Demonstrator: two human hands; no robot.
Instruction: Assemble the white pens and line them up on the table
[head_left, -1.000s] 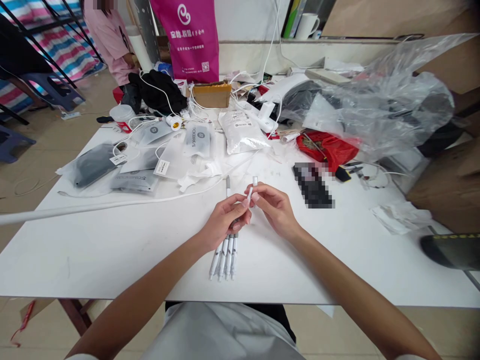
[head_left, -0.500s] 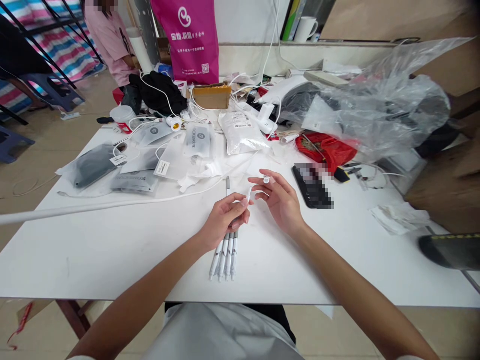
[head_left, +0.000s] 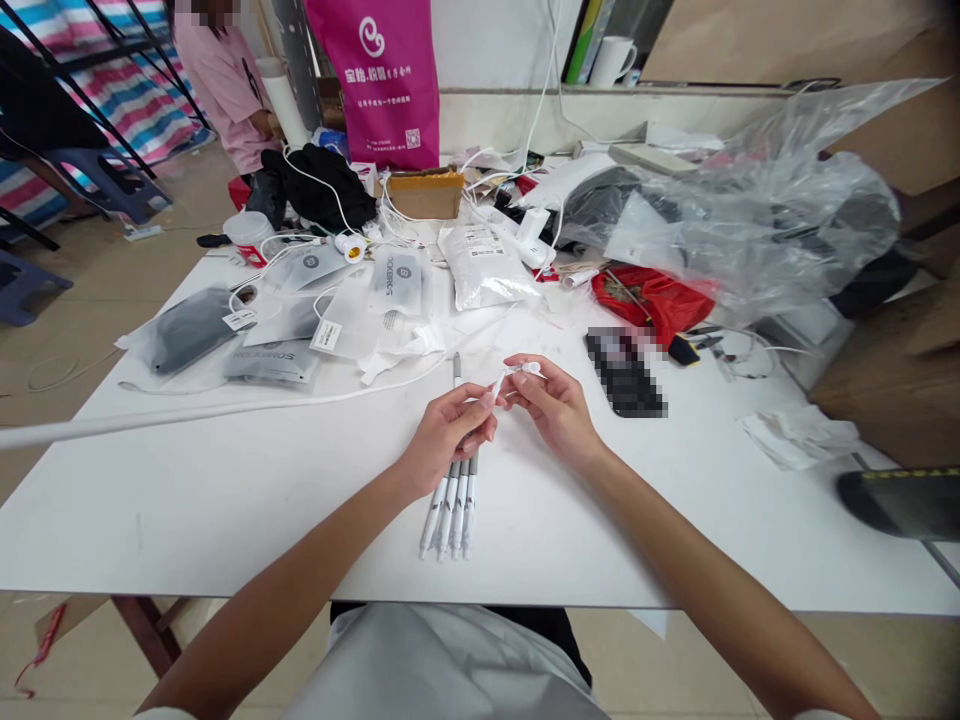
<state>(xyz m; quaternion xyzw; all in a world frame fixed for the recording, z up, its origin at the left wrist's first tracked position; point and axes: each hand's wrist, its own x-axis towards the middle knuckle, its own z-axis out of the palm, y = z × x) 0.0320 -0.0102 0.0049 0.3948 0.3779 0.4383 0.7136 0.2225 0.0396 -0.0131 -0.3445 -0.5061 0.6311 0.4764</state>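
Observation:
My left hand [head_left: 448, 430] pinches a thin white stick-like piece [head_left: 498, 384] between thumb and fingers; it looks like part of a pen, but I cannot tell exactly. Close by on the right, my right hand [head_left: 556, 408] has its fingers curled around a small white piece with a round end [head_left: 531, 369]. The tips of both hands nearly meet, and the two white pieces are close together; whether they touch is unclear. Several white and grey pens [head_left: 451, 515] lie side by side on the white table [head_left: 285, 510], partly hidden under my left hand.
A phone [head_left: 624, 372] lies right of my hands. Clear-wrapped packets [head_left: 274, 360] and a white cable [head_left: 187, 415] are on the left. A white plastic parcel [head_left: 484, 265], a red bag [head_left: 660, 300] and crumpled clear plastic [head_left: 795, 200] line the back. A person in pink [head_left: 221, 90] is at far left.
My right hand has moved slightly down and left toward the left hand, and its fingers have closed in on the small round-ended piece. My left hand has stayed nearly still.

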